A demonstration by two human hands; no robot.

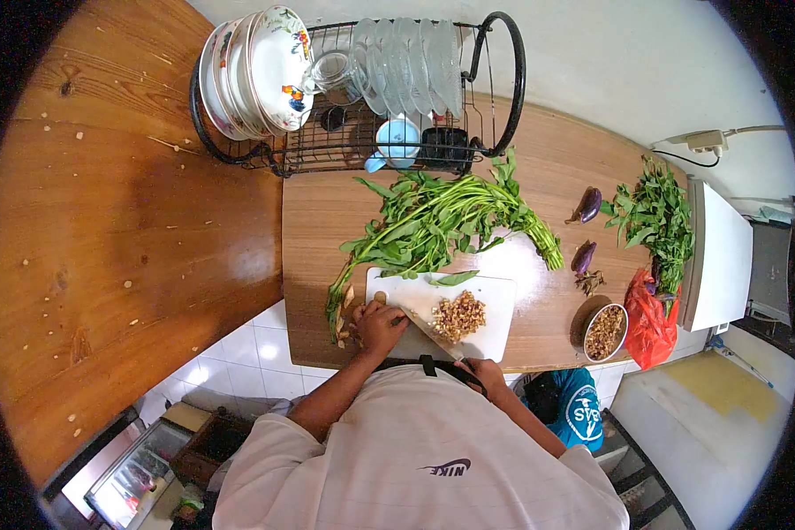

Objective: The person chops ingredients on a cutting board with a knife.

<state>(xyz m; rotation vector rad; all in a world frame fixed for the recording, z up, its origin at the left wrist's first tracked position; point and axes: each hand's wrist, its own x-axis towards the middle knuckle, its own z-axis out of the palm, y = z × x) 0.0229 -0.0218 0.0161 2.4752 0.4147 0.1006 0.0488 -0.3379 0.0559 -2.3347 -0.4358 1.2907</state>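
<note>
My right hand (486, 375) grips a kitchen knife (435, 334) by its handle, at the near edge of the white cutting board (500, 311). The blade slants up and left across the board. My left hand (380, 329) rests on the board's left side with its fingers curled, close to the knife tip; whatever lies under the fingers is hidden. Just beyond it sits a small round brown piece (380, 298). A heap of diced brown and cream bits (458, 316) lies right of the blade. One loose green leaf (453, 278) is at the board's far edge.
Leafy green stems (450, 216) spread behind the board. Brownish root-like pieces (345, 322) lie at its left. Rightward are two purple eggplants (588, 205), a bowl (606, 333) of brown bits, a red plastic bag (651, 322) and more greens (658, 212). A dish rack (344, 159) stands behind.
</note>
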